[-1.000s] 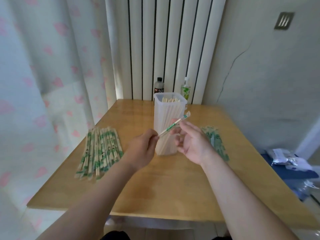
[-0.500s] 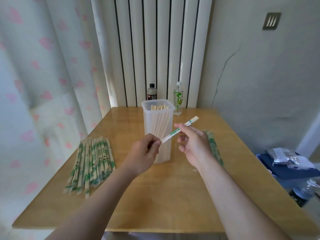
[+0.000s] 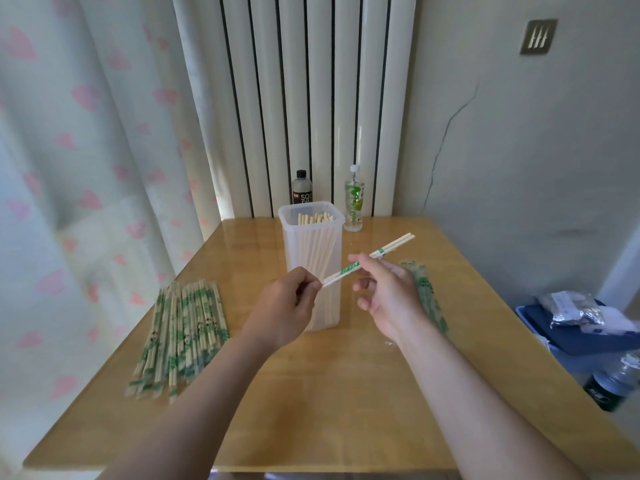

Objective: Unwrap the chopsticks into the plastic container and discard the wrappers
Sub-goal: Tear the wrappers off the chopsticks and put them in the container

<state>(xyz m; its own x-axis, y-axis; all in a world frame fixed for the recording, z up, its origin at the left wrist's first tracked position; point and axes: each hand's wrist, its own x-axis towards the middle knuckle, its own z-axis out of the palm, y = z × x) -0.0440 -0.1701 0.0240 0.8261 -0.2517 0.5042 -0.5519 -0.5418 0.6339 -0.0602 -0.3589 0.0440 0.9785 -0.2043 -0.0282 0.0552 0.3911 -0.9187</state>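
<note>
- The counter [image 3: 311,393] is a wooden top set against a white ribbed radiator [image 3: 311,98], which stands behind the container.
- The container [image 3: 294,244] is a tall clear plastic tub standing upright at the counter's far middle. It is open on top and packed with bare chopsticks [image 3: 315,219] standing on end.
- A pile [image 3: 180,334] of wrapped chopsticks with green print lies flat on the counter, well left of the container.
- The empty wrappers [image 3: 427,299] lie in a heap on the counter right of the container, partly hidden by the right wrist.
- The left hand [image 3: 284,306], in front of the container, has its fingers curled and pinches the lower end of 1 pair [image 3: 394,242].
- The right hand [image 3: 388,292], just right of the container, pinches the same pair further up at its green-printed wrapper [image 3: 346,270]. Its other fingers are loosely spread.
- The pair slants up and to the right in the air, clear of the container's rim. Its bare ends stick out past the right hand.
- 2 bottles stand behind the container, 1 dark [image 3: 301,188] and 1 clear with a green label [image 3: 355,206].
</note>
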